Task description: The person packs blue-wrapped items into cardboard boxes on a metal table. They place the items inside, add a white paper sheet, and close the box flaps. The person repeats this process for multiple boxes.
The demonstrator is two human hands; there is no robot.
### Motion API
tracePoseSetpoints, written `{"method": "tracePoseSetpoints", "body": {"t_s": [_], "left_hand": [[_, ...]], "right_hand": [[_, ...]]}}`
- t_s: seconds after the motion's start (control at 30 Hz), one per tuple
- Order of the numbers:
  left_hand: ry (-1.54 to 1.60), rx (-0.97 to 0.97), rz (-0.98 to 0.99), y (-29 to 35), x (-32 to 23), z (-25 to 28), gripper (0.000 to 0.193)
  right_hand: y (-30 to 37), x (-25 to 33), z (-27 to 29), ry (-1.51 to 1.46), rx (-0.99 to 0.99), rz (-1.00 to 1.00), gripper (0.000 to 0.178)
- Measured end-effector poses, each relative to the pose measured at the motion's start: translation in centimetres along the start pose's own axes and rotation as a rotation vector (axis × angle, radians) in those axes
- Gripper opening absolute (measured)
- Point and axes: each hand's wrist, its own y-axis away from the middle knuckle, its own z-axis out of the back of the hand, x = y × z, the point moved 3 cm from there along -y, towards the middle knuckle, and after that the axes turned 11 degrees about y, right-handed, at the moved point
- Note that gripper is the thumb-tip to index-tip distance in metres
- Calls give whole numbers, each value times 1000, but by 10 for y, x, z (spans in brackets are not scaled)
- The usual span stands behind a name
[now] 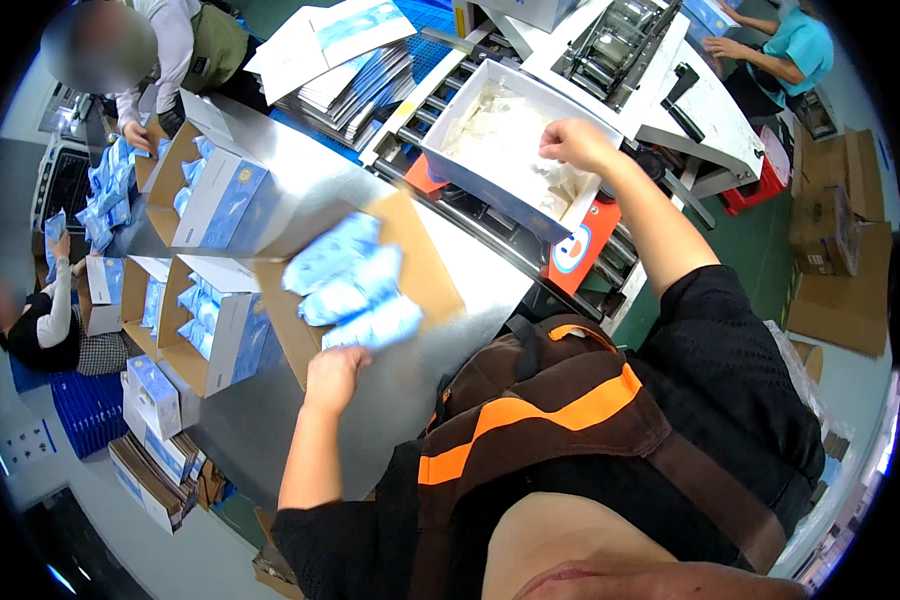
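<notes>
An open cardboard carton (425, 265) stands on the metal table in front of me, its brown flaps spread and slightly blurred. Several light blue packets (355, 285) fill it in a row. My left hand (336, 378) is closed at the carton's near edge, fingers curled around that edge beside the nearest packet. Over to the right, a white box (460, 150) rests on the roller conveyor with loose white slips (500, 125) inside. My right hand (577, 145) hovers over this box with its fingers curled together; anything pinched in them is hidden.
Packed cartons (225, 205) with blue packets line the metal table's (370, 430) left side. Flat carton blanks (355, 75) are stacked beyond it. A machine (620, 60) adjoins the roller conveyor (410, 125). Co-workers (205, 50) handle packets at far left; another person (795, 55) works at far right.
</notes>
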Motion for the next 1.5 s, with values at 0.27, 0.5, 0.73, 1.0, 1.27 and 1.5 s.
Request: {"method": "tracePoseSetpoints", "body": {"t_s": [0.27, 0.5, 0.73, 1.0, 1.27, 1.5], "left_hand": [[327, 263, 240, 47, -29, 16, 50], [1622, -200, 374, -5, -62, -8, 47], [579, 68, 581, 10, 15, -26, 46], [106, -834, 324, 83, -19, -24, 73], [223, -375, 153, 80, -61, -105, 103], [500, -708, 151, 48, 14, -160, 82]], "right_hand": [[56, 108, 26, -756, 207, 233, 13], [76, 252, -92, -578, 319, 514, 16], [54, 296, -162, 373, -183, 976, 12], [47, 275, -96, 171, -448, 752, 49], [57, 272, -183, 631, 488, 948, 42], [23, 290, -193, 709, 773, 919, 46]]}}
